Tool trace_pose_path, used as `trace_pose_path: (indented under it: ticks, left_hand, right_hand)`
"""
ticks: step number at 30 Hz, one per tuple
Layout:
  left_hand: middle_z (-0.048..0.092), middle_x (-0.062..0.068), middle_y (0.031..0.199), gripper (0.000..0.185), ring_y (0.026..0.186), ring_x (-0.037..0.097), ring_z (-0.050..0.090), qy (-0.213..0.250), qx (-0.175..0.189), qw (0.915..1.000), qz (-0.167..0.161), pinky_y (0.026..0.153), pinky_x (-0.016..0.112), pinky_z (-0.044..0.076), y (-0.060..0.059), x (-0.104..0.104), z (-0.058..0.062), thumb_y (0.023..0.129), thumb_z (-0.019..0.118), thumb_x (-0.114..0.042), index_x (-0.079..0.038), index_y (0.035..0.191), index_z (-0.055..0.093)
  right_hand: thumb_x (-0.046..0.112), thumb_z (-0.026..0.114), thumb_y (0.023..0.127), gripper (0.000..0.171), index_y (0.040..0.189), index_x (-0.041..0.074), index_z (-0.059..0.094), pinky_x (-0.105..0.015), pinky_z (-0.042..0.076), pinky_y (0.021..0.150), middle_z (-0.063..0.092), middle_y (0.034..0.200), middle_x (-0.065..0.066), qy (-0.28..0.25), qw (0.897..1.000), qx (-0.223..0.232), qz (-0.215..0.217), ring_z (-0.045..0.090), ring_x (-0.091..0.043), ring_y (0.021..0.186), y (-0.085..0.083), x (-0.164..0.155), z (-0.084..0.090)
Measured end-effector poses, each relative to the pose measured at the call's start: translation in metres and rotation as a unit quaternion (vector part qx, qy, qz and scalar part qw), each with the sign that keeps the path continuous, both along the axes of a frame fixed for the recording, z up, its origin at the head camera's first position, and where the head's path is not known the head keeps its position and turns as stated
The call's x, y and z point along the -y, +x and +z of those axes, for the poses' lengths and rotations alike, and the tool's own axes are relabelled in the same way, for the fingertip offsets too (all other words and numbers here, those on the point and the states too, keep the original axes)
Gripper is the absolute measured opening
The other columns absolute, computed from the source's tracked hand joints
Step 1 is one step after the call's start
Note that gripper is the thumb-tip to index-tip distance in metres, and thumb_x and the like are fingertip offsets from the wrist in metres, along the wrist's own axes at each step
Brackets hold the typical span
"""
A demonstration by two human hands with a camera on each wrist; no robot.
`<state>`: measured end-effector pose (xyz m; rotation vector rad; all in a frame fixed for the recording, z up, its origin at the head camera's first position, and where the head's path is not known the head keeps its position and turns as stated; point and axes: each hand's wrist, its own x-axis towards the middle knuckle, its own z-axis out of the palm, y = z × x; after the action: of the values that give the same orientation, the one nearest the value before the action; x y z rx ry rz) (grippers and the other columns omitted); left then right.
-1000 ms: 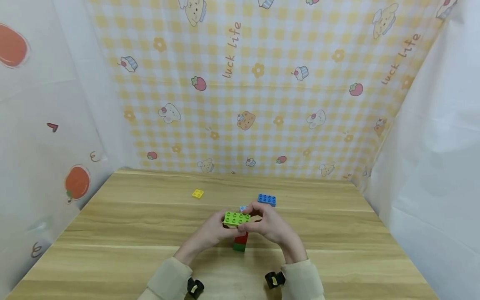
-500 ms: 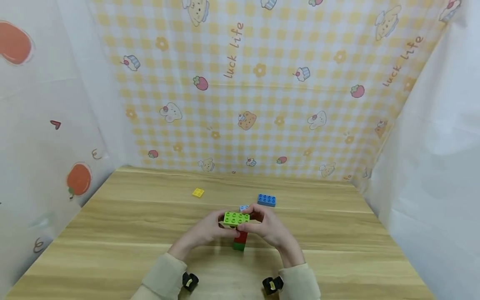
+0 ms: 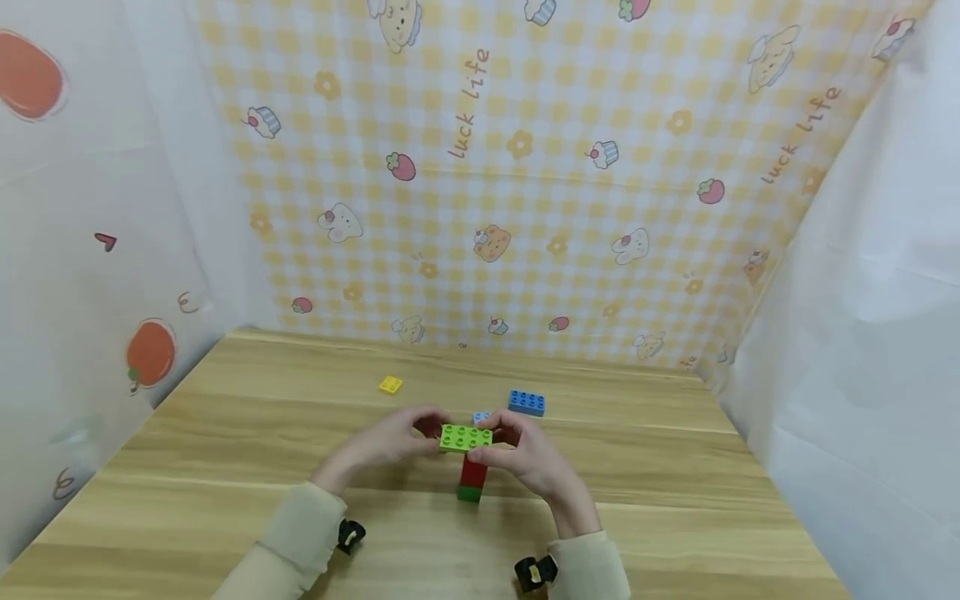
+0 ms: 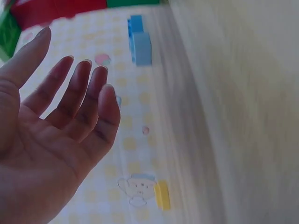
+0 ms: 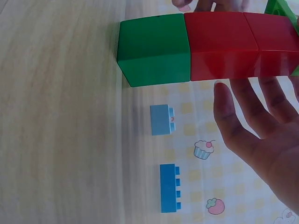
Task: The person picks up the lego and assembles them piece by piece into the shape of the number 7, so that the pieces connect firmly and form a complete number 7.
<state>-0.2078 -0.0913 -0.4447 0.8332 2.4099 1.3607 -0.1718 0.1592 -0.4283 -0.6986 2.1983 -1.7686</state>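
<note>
Where the two hands meet near the middle of the desk [image 3: 225, 433], a small brick tower stands: a dark green brick [image 5: 154, 49] on the wood, red bricks [image 5: 224, 44] stacked above it, and a lime green plate brick [image 3: 466, 437] laid crosswise on top.

Left hand [image 3: 390, 440]: fingers straight and relaxed in the wrist view, gripping nothing; from above its fingertips sit at the left end of the lime brick, whether touching I cannot tell.

Right hand [image 3: 525, 454]: fingers extended alongside the red bricks, not curled round them; from above the thumb and fingertips lie at the right end of the lime brick, contact unclear.

Handling, as I judge it: hard hollow plastic, light, stiff, smooth-sided, not fragile. The column is narrow with a wide top, so likely top-heavy and easy to tip; the stud joints could part under a sideways pull. Best hold looks to be low on the red and green column, pinched on opposite flat faces, or pressing straight down on the lime brick's studs.

Toward the desk's far edge: a light blue brick [image 5: 161, 119], a blue brick [image 3: 527, 402] just beyond it, and a yellow brick [image 3: 390, 384] off to the left, well apart.
</note>
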Motion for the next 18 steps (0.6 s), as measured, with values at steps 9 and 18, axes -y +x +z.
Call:
trace_pose_path:
  ticks: [9, 18]
  left_hand:
    - [0.064, -0.001, 0.095, 0.027, 0.089, 0.016, 0.059, -0.049, -0.042, 0.9966, 0.05, 0.078, 0.036, 0.049, -0.032, 0.023, 0.002, 0.095, 0.065, -0.017, -0.001, 0.117, 0.063]
    - [0.064, 0.008, 0.098, 0.027, 0.093, 0.024, 0.06, -0.071, -0.078, 0.9888, 0.106, 0.082, 0.045, 0.049, -0.057, 0.048, 0.004, 0.095, 0.064, -0.014, 0.004, 0.116, 0.061]
  right_hand:
    - [0.01, 0.075, 0.087, 0.025, 0.107, 0.003, 0.062, -0.034, 0.053, 0.078, 0.058, 0.114, -0.011, 0.005, 1.0, 0.011, -0.016, 0.056, -0.029, 0.102, 0.002, 0.0, 0.001]
    - [0.006, 0.075, 0.085, 0.024, 0.106, 0.005, 0.064, -0.033, 0.052, 0.075, 0.06, 0.112, -0.008, 0.017, 0.999, 0.011, -0.025, 0.056, -0.034, 0.102, 0.004, 0.003, 0.006]
